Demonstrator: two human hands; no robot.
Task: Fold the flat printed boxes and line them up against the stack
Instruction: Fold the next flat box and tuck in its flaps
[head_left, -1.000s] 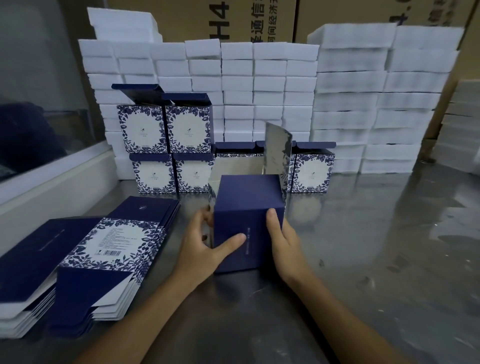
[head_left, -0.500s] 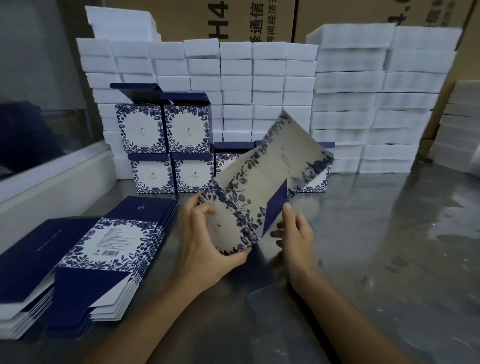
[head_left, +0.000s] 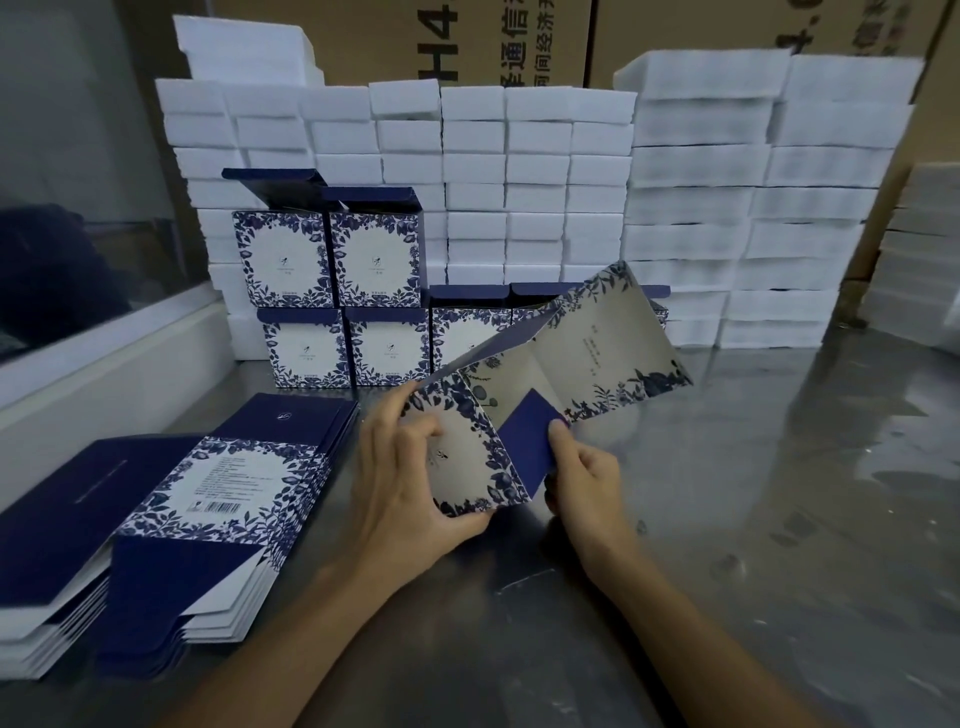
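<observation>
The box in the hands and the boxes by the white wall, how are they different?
The box being folded is tilted and held up by the left hand and right hand; the finished boxes stand upright, stacked against the white foam blocks. The held box's long panel sticks out unfolded; the finished boxes are squared up. Both share the blue leaf print.
</observation>
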